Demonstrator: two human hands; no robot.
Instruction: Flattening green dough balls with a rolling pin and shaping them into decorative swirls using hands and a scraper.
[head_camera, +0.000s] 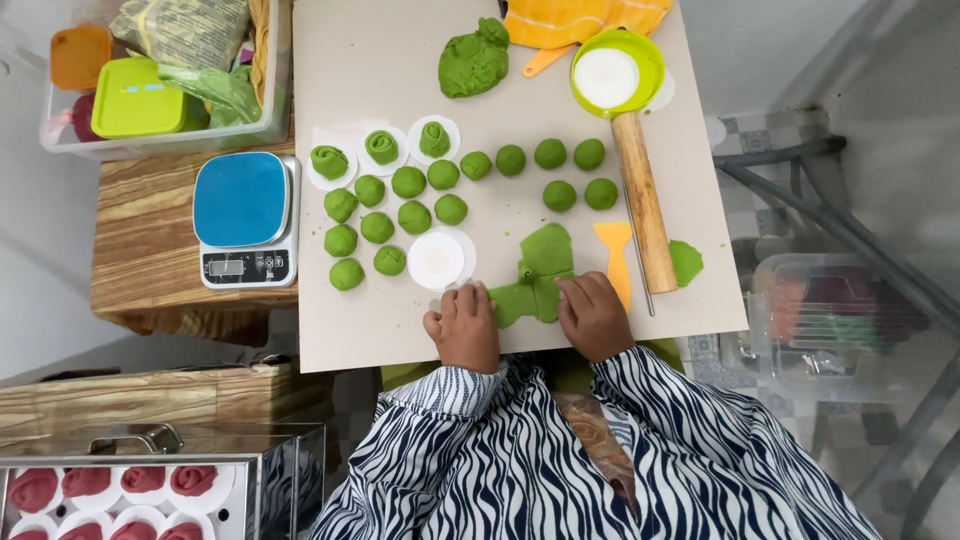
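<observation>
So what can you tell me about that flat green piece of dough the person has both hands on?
The flattened green dough is a soft-looking, matte, bright green sheet of overlapping flat rounds, lying on the beige work board near its front edge. Its upper part is a wider lobe; lower down it narrows into a strip running left. The left hand presses its left end and the right hand its right side. A white paper disc lies to its left, a yellow scraper to its right.

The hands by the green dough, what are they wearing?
Both the left hand and right hand are bare, with no gloves or rings that show. The arms wear loose fabric sleeves patterned in wavy dark navy and white zebra-like stripes.
</observation>
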